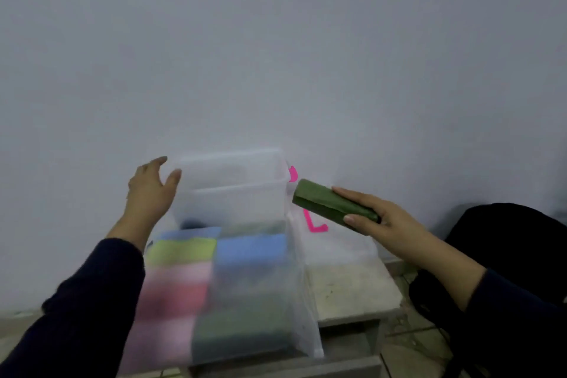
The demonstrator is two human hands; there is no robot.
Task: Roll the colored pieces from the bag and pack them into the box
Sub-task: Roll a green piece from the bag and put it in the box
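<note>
A: Where is the box (233, 190) placed?

B: At the far edge of the tabletop (352, 288), behind the bag (245, 301) of colored pieces.

A: And the green roll (333, 207)?

B: It is gripped by the right hand (383, 221), just right of the box, its long axis pointed toward the rim. The left hand (150, 190) is held open beside the left wall, holding nothing.

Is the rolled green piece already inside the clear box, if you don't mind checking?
No, the right hand holds the rolled green piece in the air beside the clear box, outside its wall.
</note>
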